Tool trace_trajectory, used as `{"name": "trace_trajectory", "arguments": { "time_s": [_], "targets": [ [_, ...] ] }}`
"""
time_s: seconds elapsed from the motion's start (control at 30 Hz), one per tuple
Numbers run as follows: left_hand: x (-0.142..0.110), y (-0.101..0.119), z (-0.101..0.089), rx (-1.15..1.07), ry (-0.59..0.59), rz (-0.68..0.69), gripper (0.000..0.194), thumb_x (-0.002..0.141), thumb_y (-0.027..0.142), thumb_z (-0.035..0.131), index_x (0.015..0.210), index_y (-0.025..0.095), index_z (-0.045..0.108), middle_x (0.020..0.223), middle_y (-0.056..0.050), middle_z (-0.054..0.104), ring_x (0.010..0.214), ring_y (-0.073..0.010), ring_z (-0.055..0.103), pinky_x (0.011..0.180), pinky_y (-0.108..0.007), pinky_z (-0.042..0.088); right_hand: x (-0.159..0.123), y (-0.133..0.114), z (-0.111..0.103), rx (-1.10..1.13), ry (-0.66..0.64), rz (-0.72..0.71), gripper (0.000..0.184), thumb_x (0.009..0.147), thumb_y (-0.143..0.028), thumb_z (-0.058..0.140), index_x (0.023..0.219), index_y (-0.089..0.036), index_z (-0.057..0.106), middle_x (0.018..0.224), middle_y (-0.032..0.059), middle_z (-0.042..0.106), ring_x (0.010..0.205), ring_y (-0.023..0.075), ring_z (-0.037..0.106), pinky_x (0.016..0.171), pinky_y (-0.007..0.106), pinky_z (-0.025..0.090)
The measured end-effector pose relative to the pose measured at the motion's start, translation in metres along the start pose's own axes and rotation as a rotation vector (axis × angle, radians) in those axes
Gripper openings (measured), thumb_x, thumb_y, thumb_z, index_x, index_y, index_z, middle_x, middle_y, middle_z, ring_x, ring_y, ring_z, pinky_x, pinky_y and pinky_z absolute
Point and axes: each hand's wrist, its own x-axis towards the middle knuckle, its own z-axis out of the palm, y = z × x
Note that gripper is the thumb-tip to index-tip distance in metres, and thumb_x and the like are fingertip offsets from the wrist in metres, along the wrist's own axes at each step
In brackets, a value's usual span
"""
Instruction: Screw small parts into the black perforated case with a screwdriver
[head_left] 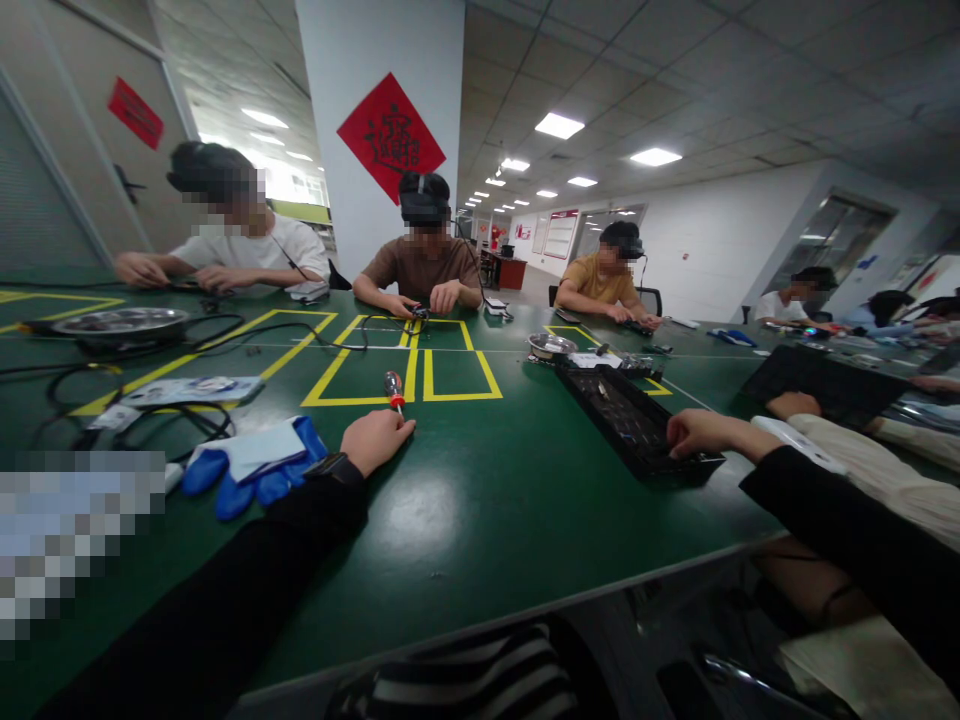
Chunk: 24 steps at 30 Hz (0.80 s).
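My left hand [373,442] rests on the green table with its fingers curled closed. From behind those fingers rises the shaft of a screwdriver [394,388] with a red and clear handle, pointing away from me; its tip is hidden. On the right, a long shallow black case [611,410] lies at a slant, with small parts inside. My right hand [703,433] reaches into its near right end, fingertips pressed together and bent down. Whatever they grip there is too small or hidden to make out.
Blue-and-white gloves [259,460] lie left of my left forearm, near black cables [180,415] and a flat packet [199,390]. A metal dish [551,345] stands behind the case. Yellow tape [401,402] marks the table [480,520]. Several people sit around; one person's arm [885,470] is close on my right.
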Motion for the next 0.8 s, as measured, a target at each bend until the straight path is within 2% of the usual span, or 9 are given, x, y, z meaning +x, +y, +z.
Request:
{"name": "trace_trajectory", "arguments": {
  "time_s": [0.13,0.3,0.37,0.43,0.5,0.6,0.7,0.8],
  "targets": [
    [0.000,-0.001,0.001,-0.008,0.002,0.004,0.052,0.083,0.054,0.030,0.071,0.018,0.066,0.080,-0.009,0.066,0.072,-0.0203,0.060,0.055,-0.025,0.036,-0.003,-0.007,0.008,-0.061,0.039,0.027,0.019,0.057,-0.025,0.067,0.075,-0.017,0.068,0.077,0.0046,0.069,0.070,0.0193,0.063,0.054,0.024,0.040],
    [0.002,-0.002,0.002,-0.006,0.006,0.008,0.052,0.083,0.055,0.030,0.070,0.018,0.066,0.079,-0.010,0.065,0.072,-0.0206,0.060,0.055,-0.025,0.036,0.000,-0.013,-0.007,-0.048,0.059,0.012,0.013,0.062,-0.024,0.061,0.070,-0.017,0.068,0.070,0.0047,0.068,0.065,0.0183,0.062,0.054,0.024,0.041],
    [0.002,-0.002,0.002,0.000,0.009,0.010,0.052,0.083,0.054,0.030,0.070,0.018,0.065,0.079,-0.009,0.065,0.073,-0.0210,0.060,0.056,-0.025,0.036,0.005,-0.011,-0.013,0.010,0.175,-0.024,0.022,0.066,-0.032,0.061,0.080,-0.016,0.068,0.077,0.0060,0.069,0.069,0.0189,0.063,0.059,0.025,0.043],
    [0.002,-0.003,0.003,0.005,0.008,0.011,0.052,0.083,0.054,0.030,0.070,0.019,0.066,0.079,-0.009,0.066,0.074,-0.0214,0.061,0.056,-0.026,0.036,0.013,-0.005,-0.015,0.047,0.357,-0.041,0.036,0.069,-0.041,0.060,0.094,-0.015,0.066,0.093,0.0093,0.069,0.082,0.0213,0.063,0.069,0.026,0.046],
    [0.002,-0.003,0.003,0.005,0.003,0.012,0.053,0.083,0.055,0.029,0.070,0.019,0.066,0.080,-0.009,0.066,0.074,-0.0217,0.061,0.057,-0.026,0.037,0.024,0.005,-0.013,0.025,0.468,-0.008,0.045,0.072,-0.045,0.058,0.101,-0.012,0.063,0.104,0.0139,0.066,0.091,0.0248,0.062,0.077,0.030,0.045],
    [0.001,-0.003,0.003,0.002,0.000,0.006,0.053,0.083,0.055,0.029,0.071,0.019,0.066,0.081,-0.009,0.067,0.075,-0.0219,0.061,0.057,-0.026,0.038,0.039,0.022,-0.005,0.009,0.430,0.075,0.040,0.077,-0.040,0.053,0.097,-0.008,0.065,0.101,0.0175,0.066,0.089,0.0273,0.062,0.078,0.033,0.045],
    [0.001,-0.001,0.001,-0.002,0.004,-0.008,0.055,0.084,0.056,0.027,0.072,0.019,0.066,0.081,-0.010,0.067,0.076,-0.0219,0.061,0.059,-0.026,0.039,0.049,0.036,0.002,0.043,0.348,0.108,0.032,0.080,-0.033,0.050,0.088,-0.009,0.069,0.092,0.0166,0.069,0.084,0.0271,0.064,0.076,0.033,0.046],
    [0.001,0.000,0.000,-0.016,-0.005,-0.030,0.059,0.085,0.056,0.023,0.075,0.018,0.067,0.083,-0.011,0.067,0.075,-0.0221,0.062,0.060,-0.027,0.041,0.053,0.045,0.006,0.084,0.319,0.119,0.026,0.078,-0.028,0.052,0.083,-0.010,0.070,0.087,0.0148,0.070,0.081,0.0259,0.065,0.075,0.033,0.047]
  ]
}}
